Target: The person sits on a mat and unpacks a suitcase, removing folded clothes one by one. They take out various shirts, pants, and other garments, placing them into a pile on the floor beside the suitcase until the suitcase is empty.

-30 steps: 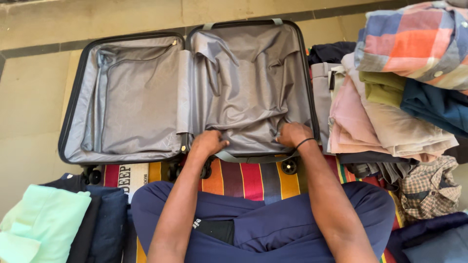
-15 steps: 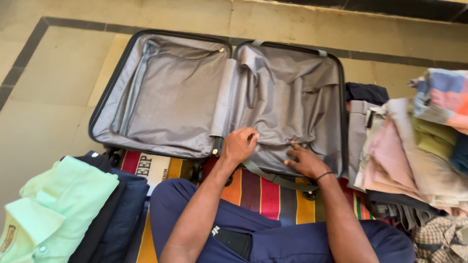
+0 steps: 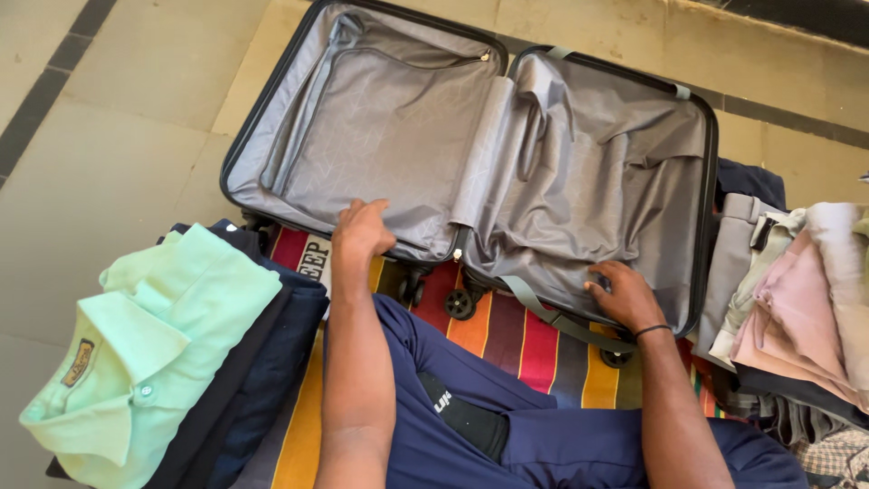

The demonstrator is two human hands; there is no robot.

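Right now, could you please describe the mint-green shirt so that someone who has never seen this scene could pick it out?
Start at the open grey-lined suitcase on the tiled floor. Beside its near left corner, next to the left hand, stands a pile of folded dark navy clothes. The mint-green shirt lies folded on top, the only pale green garment, with a buttoned collar and a small label.

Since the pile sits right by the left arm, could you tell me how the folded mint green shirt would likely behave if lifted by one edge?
The mint green shirt would probably flop and unfold, since it is soft cloth with only a loose fold. It looks light for its size. Lying on top of the dark folded clothes, it may slide off them if pushed, though cloth on cloth tends to grip.
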